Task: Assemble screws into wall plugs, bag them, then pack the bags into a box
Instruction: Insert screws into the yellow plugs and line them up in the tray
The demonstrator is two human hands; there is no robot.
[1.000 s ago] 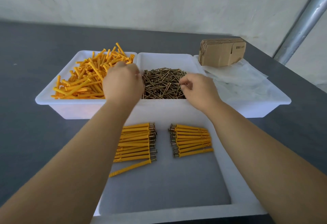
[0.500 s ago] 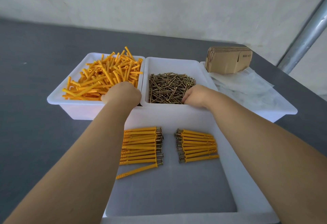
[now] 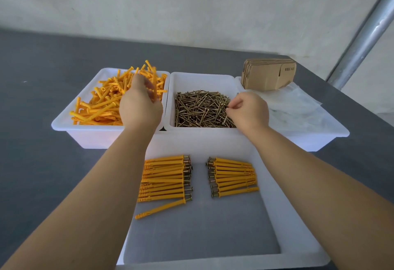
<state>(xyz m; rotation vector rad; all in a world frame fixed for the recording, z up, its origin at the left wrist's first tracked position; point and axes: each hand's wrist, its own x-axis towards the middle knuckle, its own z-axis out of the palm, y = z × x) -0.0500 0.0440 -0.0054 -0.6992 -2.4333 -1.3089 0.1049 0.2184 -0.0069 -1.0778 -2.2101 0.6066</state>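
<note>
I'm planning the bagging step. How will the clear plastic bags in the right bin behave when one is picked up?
The plastic bags look thin and crumpled, so probably floppy and very light. They overlap in a loose heap, so several may lift together. Their glossy film likely slips between fingers.

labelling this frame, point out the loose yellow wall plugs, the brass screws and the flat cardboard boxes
loose yellow plastic wall plugs [image 3: 102,103], head view, middle of heap
brass-coloured metal screws [image 3: 200,107], head view, centre of pile
flat brown cardboard boxes [image 3: 266,75], head view, front face

small dark print on flap of flattened cardboard boxes [image 3: 269,75], too small to read, no other text
</note>
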